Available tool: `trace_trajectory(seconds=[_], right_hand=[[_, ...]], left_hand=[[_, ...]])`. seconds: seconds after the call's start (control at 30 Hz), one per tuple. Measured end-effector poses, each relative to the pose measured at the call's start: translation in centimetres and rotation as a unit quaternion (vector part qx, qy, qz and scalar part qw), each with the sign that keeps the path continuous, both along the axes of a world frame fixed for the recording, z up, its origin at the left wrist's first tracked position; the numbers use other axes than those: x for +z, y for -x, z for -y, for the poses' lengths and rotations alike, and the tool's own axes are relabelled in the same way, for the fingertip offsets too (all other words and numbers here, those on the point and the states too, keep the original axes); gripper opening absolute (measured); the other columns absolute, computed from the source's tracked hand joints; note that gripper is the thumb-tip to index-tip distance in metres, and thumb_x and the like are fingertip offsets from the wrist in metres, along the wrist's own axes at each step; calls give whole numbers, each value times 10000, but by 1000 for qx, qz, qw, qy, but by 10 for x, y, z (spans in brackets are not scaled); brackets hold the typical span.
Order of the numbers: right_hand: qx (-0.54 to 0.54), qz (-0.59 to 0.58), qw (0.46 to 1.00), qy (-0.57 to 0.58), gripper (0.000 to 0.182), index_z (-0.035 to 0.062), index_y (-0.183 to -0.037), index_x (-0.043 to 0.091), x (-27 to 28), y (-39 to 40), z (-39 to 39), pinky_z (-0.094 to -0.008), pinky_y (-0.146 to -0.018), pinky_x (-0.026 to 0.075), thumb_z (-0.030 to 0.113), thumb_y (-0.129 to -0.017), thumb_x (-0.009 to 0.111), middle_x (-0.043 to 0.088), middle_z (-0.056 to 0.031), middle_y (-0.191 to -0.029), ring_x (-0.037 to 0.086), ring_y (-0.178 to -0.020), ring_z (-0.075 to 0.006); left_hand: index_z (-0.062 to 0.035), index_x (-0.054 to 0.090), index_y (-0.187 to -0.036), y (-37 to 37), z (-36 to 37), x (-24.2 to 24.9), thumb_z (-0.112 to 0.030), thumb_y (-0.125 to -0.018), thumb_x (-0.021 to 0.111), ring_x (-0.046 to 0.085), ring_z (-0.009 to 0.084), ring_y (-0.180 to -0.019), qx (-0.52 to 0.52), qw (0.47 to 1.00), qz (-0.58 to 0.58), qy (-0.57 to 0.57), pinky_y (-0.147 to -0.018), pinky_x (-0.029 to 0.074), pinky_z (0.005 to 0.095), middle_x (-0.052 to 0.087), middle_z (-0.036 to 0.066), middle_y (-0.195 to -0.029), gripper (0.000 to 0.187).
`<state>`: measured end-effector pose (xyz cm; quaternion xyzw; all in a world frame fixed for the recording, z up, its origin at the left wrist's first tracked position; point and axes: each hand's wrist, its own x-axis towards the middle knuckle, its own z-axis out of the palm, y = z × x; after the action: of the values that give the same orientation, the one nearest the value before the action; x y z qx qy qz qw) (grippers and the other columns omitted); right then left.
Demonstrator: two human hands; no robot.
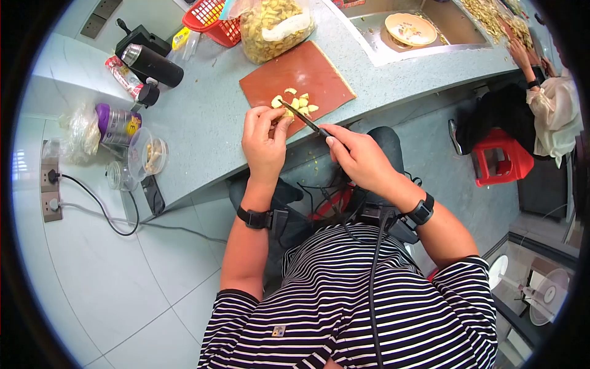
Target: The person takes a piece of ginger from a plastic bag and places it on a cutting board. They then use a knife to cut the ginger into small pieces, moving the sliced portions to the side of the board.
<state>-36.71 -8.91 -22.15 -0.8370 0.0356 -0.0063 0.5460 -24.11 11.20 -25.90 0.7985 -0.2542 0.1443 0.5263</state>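
My right hand [359, 154] is closed around the dark handle of a knife [305, 119]. Its narrow blade points up and left, over the near part of a reddish-brown cutting board [307, 64]. My left hand [264, 136] is pinched close by the blade, at a pale yellow piece [278, 101] that looks like ginger; the fingers partly hide what they grip. Several cut pieces [304, 104] of the same kind lie on the board beside the blade. Behind them stands a clear plastic bag [270, 34] full of similar pieces.
A red basket [215, 24], black flask [153, 64] and purple can [117, 125] stand on the left of the counter [212, 117]. Back right is a sink [369, 31] with a bowl [410, 29]. Another person's hand [521, 55] reaches over more pieces, above a red stool [504, 158].
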Motion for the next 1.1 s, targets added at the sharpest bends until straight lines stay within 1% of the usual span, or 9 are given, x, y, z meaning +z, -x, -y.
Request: trace_trajectory(seconds=[0.23, 0.43, 0.5, 0.73, 0.8, 0.9, 1.0, 1.1], right_hand=[[-5, 9, 1000, 12, 380, 22, -1499, 686, -3, 1, -3, -503, -865, 599, 200, -1173, 605, 783, -253, -1011, 771, -947, -442], [-8, 33, 998, 51, 371, 37, -1492, 690, -10, 0, -4, -532, -877, 610, 190, -1161, 621, 792, -267, -1051, 769, -977, -465], [-7, 82, 991, 102, 362, 46, -1478, 692, -14, -1, -4, -549, -865, 617, 193, -1152, 635, 794, -263, -1044, 773, -975, -460], [-8, 80, 983, 162, 341, 55, -1454, 677, -14, -8, -11, -573, -831, 618, 205, -1151, 636, 801, -245, -1027, 778, -949, -453], [-16, 83, 979, 187, 332, 34, -1432, 676, -15, -13, -16, -581, -810, 620, 210, -1154, 627, 803, -251, -1022, 781, -929, -460], [-25, 110, 973, 203, 330, 7, -1407, 678, -17, -21, -23, -585, -788, 621, 210, -1153, 622, 800, -261, -999, 783, -905, -467], [-14, 96, 972, 215, 330, -10, -1392, 680, -9, -30, -25, -588, -773, 617, 207, -1149, 627, 796, -266, -975, 781, -890, -470], [-9, 108, 970, 219, 322, -1, -1388, 685, -10, -34, -23, -596, -772, 613, 204, -1146, 631, 799, -258, -975, 780, -885, -472]], left_hand=[[-18, 806, -1125, -1, 1, 0, -16, -993, 879, 654, 112, -892, 1, 1000, 17, -11, -748, 572, 267, 654, 53, -1158, 150], [-11, 805, -1123, -3, 0, -6, -18, -1003, 875, 664, 116, -899, 0, 999, 30, -14, -740, 579, 276, 653, 60, -1158, 139], [-8, 804, -1120, -4, 0, -8, -17, -1005, 874, 670, 118, -903, -3, 999, 36, -11, -737, 583, 281, 656, 63, -1161, 135], [-1, 795, -1105, -4, 0, -6, -3, -1007, 867, 689, 139, -916, -4, 999, 43, -27, -741, 596, 287, 663, 77, -1177, 122], [0, 792, -1103, -5, 0, -7, -1, -1006, 867, 692, 142, -917, -4, 999, 44, -26, -744, 599, 289, 665, 80, -1180, 123], [0, 785, -1107, -7, -2, -12, 0, -1004, 869, 699, 146, -925, -7, 997, 70, -34, -747, 607, 293, 670, 84, -1186, 133], [1, 778, -1112, -7, -2, -12, -1, -1001, 874, 705, 150, -932, -9, 998, 62, -31, -746, 612, 293, 672, 87, -1194, 147], [2, 775, -1111, -7, -2, -10, -7, -997, 879, 710, 152, -935, -10, 997, 70, -35, -742, 612, 287, 670, 89, -1202, 155]])
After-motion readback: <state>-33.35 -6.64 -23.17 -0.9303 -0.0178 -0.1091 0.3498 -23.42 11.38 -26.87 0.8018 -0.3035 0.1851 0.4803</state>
